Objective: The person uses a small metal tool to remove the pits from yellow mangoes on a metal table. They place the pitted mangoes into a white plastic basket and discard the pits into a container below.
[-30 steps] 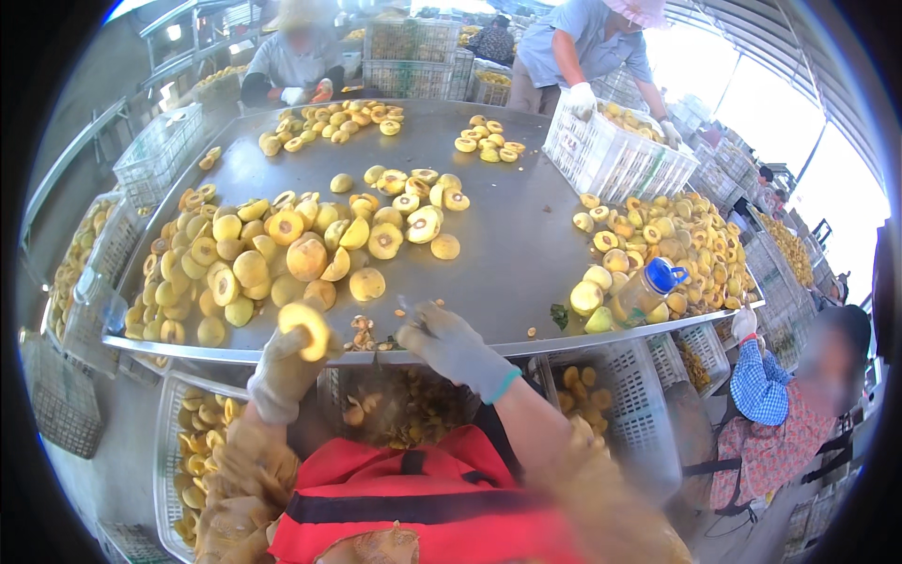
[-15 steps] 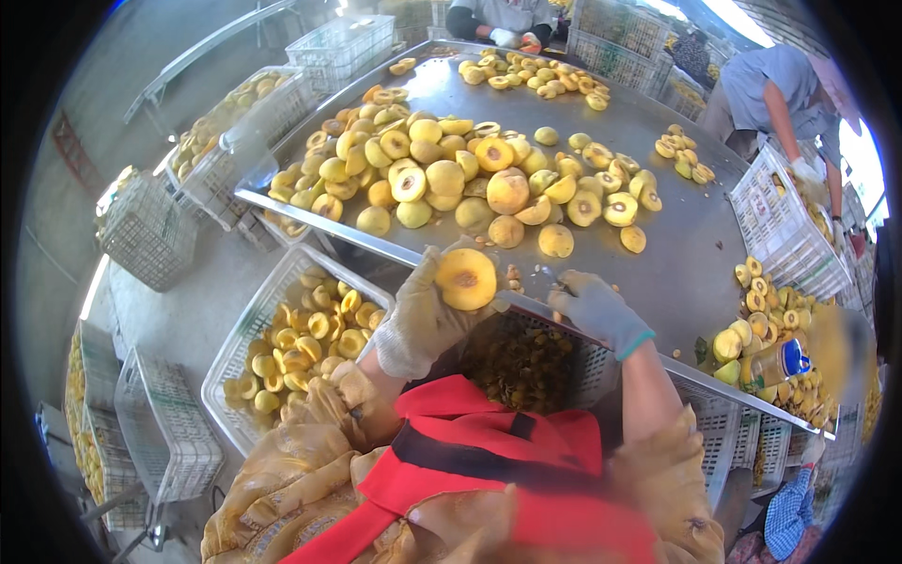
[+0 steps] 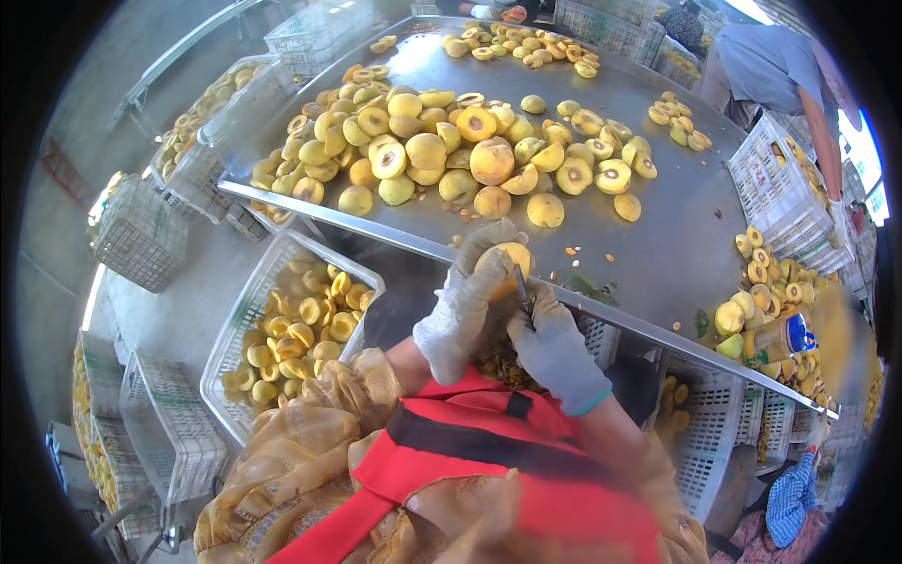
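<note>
Over the table's front edge, my left hand (image 3: 458, 305) in a pale knitted glove is closed round a yellow peach half (image 3: 513, 256). My right hand (image 3: 556, 350), gloved with a teal cuff, grips a thin dark metal hand tool (image 3: 522, 286). The tool's tip meets the fruit; its handle is hidden in my fingers, so its exact kind cannot be made out. Beyond both hands a heap of halved peaches (image 3: 425, 150), many with stones showing, lies on the metal table (image 3: 658, 226). A crate (image 3: 601, 340) is partly visible beneath my hands.
At my left stands a white crate (image 3: 214, 362) of pitted peach halves (image 3: 301, 334). More crates (image 3: 141, 235) line the left side. A jar with a blue lid (image 3: 799, 334) lies among fruit at the right. A co-worker (image 3: 770, 66) bends over another crate (image 3: 766, 179).
My left hand has moved right with the peach half and turned it. My right hand has come down and left, bringing the tool onto the fruit. The view has shifted slightly.
</note>
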`<action>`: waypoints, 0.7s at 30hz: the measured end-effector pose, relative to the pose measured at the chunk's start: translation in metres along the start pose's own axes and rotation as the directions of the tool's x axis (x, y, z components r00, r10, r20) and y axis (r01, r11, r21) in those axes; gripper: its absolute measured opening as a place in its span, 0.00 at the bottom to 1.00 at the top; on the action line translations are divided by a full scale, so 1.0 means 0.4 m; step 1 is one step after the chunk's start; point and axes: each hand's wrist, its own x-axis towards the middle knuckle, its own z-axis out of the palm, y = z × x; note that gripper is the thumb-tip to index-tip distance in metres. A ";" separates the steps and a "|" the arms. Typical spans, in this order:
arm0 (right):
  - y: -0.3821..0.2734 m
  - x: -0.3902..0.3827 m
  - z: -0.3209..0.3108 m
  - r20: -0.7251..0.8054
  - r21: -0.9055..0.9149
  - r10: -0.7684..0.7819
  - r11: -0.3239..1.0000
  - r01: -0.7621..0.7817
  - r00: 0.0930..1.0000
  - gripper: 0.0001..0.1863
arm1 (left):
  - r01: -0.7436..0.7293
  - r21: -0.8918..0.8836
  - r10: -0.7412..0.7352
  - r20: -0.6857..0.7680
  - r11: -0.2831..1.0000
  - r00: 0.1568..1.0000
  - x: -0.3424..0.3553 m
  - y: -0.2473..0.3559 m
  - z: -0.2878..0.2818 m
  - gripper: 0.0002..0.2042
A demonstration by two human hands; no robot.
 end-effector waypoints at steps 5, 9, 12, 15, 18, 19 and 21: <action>-0.070 -0.009 0.007 0.192 0.286 0.393 0.854 -0.435 0.899 0.18 | -0.059 0.311 0.081 -0.058 0.949 0.995 0.000 -0.030 -0.001 0.16; -0.103 -0.008 -0.046 0.483 0.309 0.585 0.583 -0.752 0.652 0.06 | 0.062 0.277 -0.124 0.214 0.959 0.969 0.032 -0.011 -0.028 0.16; -0.122 -0.009 -0.119 0.699 0.424 0.391 0.447 -0.787 0.599 0.14 | 0.065 0.457 -0.289 0.442 0.887 0.849 0.037 0.042 0.006 0.17; -0.084 -0.027 -0.139 0.751 0.358 0.375 0.461 -0.812 0.544 0.13 | 0.145 0.339 -0.244 0.270 0.929 0.931 0.035 0.011 0.010 0.18; -0.049 -0.060 -0.164 0.721 0.147 0.518 0.534 -0.832 0.460 0.08 | 0.133 0.631 -0.266 0.121 0.765 0.956 0.008 0.084 -0.027 0.20; -0.031 -0.074 -0.172 0.662 0.088 0.559 0.604 -0.792 0.500 0.07 | 0.080 0.723 -0.237 0.117 0.686 0.964 -0.019 0.125 -0.056 0.20; -0.006 -0.119 -0.193 0.513 -0.065 0.637 0.697 -0.714 0.575 0.06 | 0.247 0.890 -0.413 -0.075 0.383 0.908 -0.071 0.238 -0.126 0.18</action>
